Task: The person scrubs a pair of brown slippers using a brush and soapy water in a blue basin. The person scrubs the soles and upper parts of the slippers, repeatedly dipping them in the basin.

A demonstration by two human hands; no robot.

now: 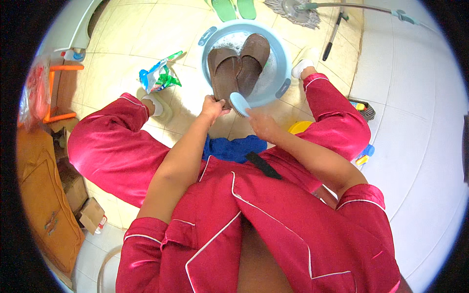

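A light-blue basin [286,63] with sudsy water stands on the floor between my feet. Two brown slippers are in it: the left slipper [223,73] slants over the near rim, and the right slipper [255,51] leans beside it with its toe toward the far side. My left hand [214,108] is closed on the near end of the left slipper. In my right hand [262,123] is a light-blue scrub brush [239,102], bristles down, close over that same end. Whether the bristles touch the slipper is hard to see.
A crumpled blue, white and green bag [159,75] lies left of the basin. Green slippers [224,9] and a mop head [295,10] lie beyond it. A black-handled tool [333,36] rests near the right wall. At the left stand an orange frame [51,93] and a wooden cabinet [46,195].
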